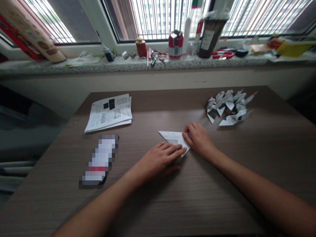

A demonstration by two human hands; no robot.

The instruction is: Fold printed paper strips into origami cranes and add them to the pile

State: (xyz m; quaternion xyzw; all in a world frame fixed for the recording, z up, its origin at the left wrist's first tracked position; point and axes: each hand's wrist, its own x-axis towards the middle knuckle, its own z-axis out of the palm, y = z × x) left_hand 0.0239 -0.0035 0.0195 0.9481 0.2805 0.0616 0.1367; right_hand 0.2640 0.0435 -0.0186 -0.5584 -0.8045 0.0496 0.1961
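A small folded piece of printed paper (172, 136), roughly triangular, lies flat on the brown wooden table (153, 112). My left hand (161, 159) rests over its lower edge, fingers stretched out and the fingertips on the paper near its right part. At the paper's right corner, my right hand (197, 137) has its fingers curled together, with the thumb and fingertips pinching the edge.
A stack of printed sheets (108, 113) lies at the back left, with a blurred-out phone (100, 159) nearer. Several folded paper pieces (229, 107) stand at the back right. Behind, the windowsill (133, 67) holds a red can (175, 45), a dark cup (211, 36) and small tools.
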